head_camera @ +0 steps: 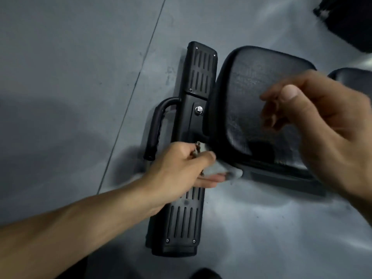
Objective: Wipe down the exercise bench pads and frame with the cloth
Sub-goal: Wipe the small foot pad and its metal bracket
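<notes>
The bench's black seat pad (257,93) fills the centre right, with its black frame foot bar (199,77) running along its left side. A curved black handle (159,121) sticks out from the bar's left. My left hand (181,168) grips a crumpled whitish cloth (221,168) and holds it against the bar where it meets the pad's near-left corner. My right hand (314,121) hovers above the pad with fingers loosely curled and nothing in it.
Grey smooth floor (70,67) surrounds the bench, with a seam line running diagonally at the left. A second black pad (354,77) shows at the right edge. A dark object (350,19) sits in the top right corner.
</notes>
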### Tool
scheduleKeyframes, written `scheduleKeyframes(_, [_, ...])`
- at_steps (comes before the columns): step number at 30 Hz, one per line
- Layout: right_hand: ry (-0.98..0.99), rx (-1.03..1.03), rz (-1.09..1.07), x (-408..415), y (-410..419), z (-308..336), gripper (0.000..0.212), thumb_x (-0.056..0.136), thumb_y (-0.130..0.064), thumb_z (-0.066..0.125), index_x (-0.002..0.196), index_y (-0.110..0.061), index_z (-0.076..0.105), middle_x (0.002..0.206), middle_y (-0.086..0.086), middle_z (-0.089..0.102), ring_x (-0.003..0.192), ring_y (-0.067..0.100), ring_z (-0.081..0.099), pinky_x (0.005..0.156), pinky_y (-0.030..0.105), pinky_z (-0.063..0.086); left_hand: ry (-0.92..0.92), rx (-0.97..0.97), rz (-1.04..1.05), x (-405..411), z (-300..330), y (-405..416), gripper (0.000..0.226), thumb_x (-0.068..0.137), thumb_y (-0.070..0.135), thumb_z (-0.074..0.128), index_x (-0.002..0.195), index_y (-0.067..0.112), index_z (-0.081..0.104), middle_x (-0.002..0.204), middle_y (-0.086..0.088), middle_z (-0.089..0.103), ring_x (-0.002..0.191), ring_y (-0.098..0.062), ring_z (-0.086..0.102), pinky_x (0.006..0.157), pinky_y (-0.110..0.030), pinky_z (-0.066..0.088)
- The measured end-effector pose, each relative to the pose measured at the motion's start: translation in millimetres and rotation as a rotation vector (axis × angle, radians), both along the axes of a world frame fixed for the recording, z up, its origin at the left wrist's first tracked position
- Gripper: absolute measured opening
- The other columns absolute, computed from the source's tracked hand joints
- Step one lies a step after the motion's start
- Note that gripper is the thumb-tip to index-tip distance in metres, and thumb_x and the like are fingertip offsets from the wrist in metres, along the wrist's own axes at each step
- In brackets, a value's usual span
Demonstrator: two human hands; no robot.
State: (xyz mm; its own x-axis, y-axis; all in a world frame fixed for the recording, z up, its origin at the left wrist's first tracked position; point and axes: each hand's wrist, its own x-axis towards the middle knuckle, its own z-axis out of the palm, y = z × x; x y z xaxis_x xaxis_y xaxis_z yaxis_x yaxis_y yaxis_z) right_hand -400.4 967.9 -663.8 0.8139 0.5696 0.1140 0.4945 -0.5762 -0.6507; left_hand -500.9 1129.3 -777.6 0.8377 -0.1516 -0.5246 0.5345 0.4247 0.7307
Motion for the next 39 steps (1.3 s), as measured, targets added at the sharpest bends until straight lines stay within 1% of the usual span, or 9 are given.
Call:
scheduleKeyframes(13, [-0.160,-0.201,0.026,106,46,-26,0.032,0.108,-0.034,0.046,0.108,-0.009,0.067,0.090,0.005,0.071,0.085,0.022,0.070,0.076,0.058,0.053,-0.284,0.387,0.240,74,-27,29,0.011,0.100,0.024,0.061,0.093,0.024,0.052,0.063,0.006,0.069,0.058,-0.013,0.069,0.062,-0.043,0.060])
scheduleKeyframes(15, [-0.182,-0.233,0.009,115,49,-28,0.032,0.108,-0.035,0.045,0.114,-0.011,0.066,0.096,0.004,0.071,0.090,0.019,0.068,0.081,0.053,0.053,-0.331,0.466,0.175,81,-28,30,0.009,0.100,0.025,0.058,0.093,0.025,0.052,0.065,0.007,0.067,0.059,-0.014,0.068,0.062,-0.047,0.060])
scheduleKeyframes(18, [-0.236,-0.286,0.003,124,48,-31,0.030,0.108,-0.032,0.045,0.124,-0.013,0.061,0.112,0.004,0.068,0.103,0.017,0.064,0.087,0.048,0.052,-0.400,0.290,0.085,50,-31,18,0.010,0.103,0.022,0.054,0.095,0.019,0.049,0.073,-0.004,0.063,0.060,-0.021,0.069,0.056,-0.053,0.057])
scheduleKeyframes(20, [-0.268,-0.344,0.043,128,47,-38,0.029,0.109,-0.028,0.045,0.129,-0.012,0.058,0.123,0.002,0.063,0.113,0.013,0.059,0.094,0.044,0.051,-0.422,0.221,0.074,35,-35,13,0.010,0.103,0.019,0.052,0.094,0.017,0.048,0.070,0.002,0.059,0.057,-0.010,0.065,0.056,-0.038,0.058])
scheduleKeyframes(22, [-0.319,-0.399,0.104,133,45,-44,0.030,0.108,-0.023,0.047,0.131,-0.007,0.057,0.127,0.003,0.059,0.120,0.011,0.052,0.103,0.033,0.045,-0.466,0.311,0.125,51,-38,15,0.009,0.102,0.019,0.052,0.094,0.019,0.048,0.064,0.001,0.054,0.051,-0.010,0.055,0.048,-0.028,0.046])
scheduleKeyframes(24, [-0.337,-0.437,0.119,134,44,-47,0.031,0.107,-0.021,0.048,0.132,-0.005,0.057,0.129,0.008,0.058,0.123,0.015,0.051,0.105,0.025,0.037,-0.474,0.384,0.194,81,-40,19,0.007,0.103,0.021,0.051,0.097,0.020,0.047,0.065,-0.004,0.051,0.050,-0.015,0.049,0.048,-0.038,0.041])
scheduleKeyframes(29, [-0.324,-0.457,0.059,131,46,-51,0.036,0.106,-0.025,0.045,0.136,-0.007,0.053,0.136,0.007,0.056,0.130,0.025,0.051,0.109,0.049,0.039,-0.605,0.466,0.190,73,-40,15,0.007,0.105,0.026,0.047,0.107,0.019,0.046,0.067,0.013,0.048,0.055,-0.001,0.047,0.056,-0.014,0.034])
scheduleKeyframes(33, [-0.306,-0.472,0.016,130,50,-52,0.038,0.105,-0.026,0.043,0.137,-0.008,0.053,0.136,0.005,0.057,0.128,0.025,0.051,0.107,0.051,0.039,-0.647,0.552,0.182,57,-38,15,0.008,0.101,0.024,0.055,0.106,0.022,0.050,0.076,0.010,0.051,0.060,0.009,0.046,0.059,-0.008,0.037])
scheduleKeyframes(39, [-0.251,-0.474,-0.010,132,53,-51,0.038,0.103,-0.021,0.043,0.138,-0.009,0.052,0.135,-0.005,0.052,0.126,0.014,0.049,0.106,0.050,0.040,-0.624,0.445,0.251,152,-43,32,0.009,0.106,0.016,0.049,0.108,0.008,0.048,0.068,0.018,0.045,0.061,0.001,0.045,0.062,-0.021,0.036])
